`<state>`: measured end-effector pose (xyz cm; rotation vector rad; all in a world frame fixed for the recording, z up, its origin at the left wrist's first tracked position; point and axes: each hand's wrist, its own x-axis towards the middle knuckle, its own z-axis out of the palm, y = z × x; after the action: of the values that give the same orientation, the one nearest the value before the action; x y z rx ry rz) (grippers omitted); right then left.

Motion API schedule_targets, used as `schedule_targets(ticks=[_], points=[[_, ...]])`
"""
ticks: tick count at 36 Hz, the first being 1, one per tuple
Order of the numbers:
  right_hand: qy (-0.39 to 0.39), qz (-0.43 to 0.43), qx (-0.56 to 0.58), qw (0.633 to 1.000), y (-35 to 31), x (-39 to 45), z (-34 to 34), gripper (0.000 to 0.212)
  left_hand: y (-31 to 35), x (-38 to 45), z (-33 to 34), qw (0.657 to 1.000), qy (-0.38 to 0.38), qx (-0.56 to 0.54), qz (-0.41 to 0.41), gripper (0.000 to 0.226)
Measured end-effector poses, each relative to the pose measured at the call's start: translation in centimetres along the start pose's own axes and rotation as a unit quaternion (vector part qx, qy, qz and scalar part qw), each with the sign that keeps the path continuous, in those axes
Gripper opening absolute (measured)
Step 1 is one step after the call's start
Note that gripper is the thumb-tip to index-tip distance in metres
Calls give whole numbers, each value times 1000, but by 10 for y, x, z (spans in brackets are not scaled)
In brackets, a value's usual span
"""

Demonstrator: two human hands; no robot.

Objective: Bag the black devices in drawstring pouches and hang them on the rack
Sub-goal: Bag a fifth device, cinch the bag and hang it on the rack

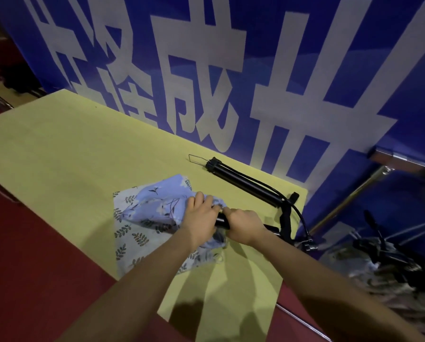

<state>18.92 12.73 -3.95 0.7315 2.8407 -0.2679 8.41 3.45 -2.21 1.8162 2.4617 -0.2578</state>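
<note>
Blue floral pouch (154,208) rumpled on yellow mat, black device (222,222) apparently part-way in its mouth; second device (246,183) lying behind.

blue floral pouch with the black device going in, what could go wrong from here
The black tubular device is only partly inside the blue floral drawstring pouch; its cable end could snag on the gathered mouth that the left hand grips. The right hand pushes near the yellow table's edge, so the trailing black strap might drag off.
</note>
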Motion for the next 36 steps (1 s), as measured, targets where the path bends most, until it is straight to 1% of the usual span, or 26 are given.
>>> schedule_targets(ticks=[4, 7, 9, 10, 12, 13, 15, 18, 21, 24, 25, 27, 29, 31, 32, 36], points=[[59, 3, 80, 995, 19, -7, 14, 45, 11, 10, 4, 1000, -9, 2, -17, 38], [151, 33, 129, 980, 41, -19, 24, 55, 15, 13, 10, 999, -23, 6, -32, 40], [210, 101, 121, 965, 52, -30, 29, 55, 17, 13, 14, 999, -27, 7, -36, 43], [221, 155, 119, 956, 58, -34, 33, 50, 18, 13, 15, 999, -25, 4, -39, 44], [204, 276, 146, 928, 66, -41, 41, 41, 20, 12, 17, 999, -20, -5, -49, 46], [188, 322, 171, 912, 69, -44, 45, 39, 21, 12, 18, 998, -18, -10, -53, 48], [162, 364, 210, 893, 72, -49, 49, 39, 24, 12, 20, 998, -14, -10, -55, 49], [157, 374, 261, 876, 75, -53, 54, 47, 29, 10, 24, 998, -2, -1, -64, 50], [148, 387, 345, 842, 78, -54, 52, 59, 29, 7, 28, 997, 8, -3, -75, 51], [154, 379, 440, 799, 81, -55, 46, 60, 27, 5, 29, 997, -3, -22, -73, 46], [161, 371, 452, 795, 81, -56, 45, 61, 26, 5, 29, 997, -7, -32, -73, 45], [172, 357, 439, 806, 80, -58, 42, 57, 29, 5, 28, 997, -17, -49, -60, 48], [188, 337, 424, 819, 75, -58, 40, 46, 35, 5, 27, 998, -19, -51, -29, 56], [210, 312, 421, 825, 67, -55, 39, 34, 43, 4, 26, 999, -6, -51, -3, 57], [216, 305, 419, 827, 62, -53, 38, 31, 46, 5, 26, 999, -1, -53, 3, 57], [245, 289, 414, 828, 50, -52, 36, 33, 56, 4, 24, 999, 3, -46, 19, 61]])
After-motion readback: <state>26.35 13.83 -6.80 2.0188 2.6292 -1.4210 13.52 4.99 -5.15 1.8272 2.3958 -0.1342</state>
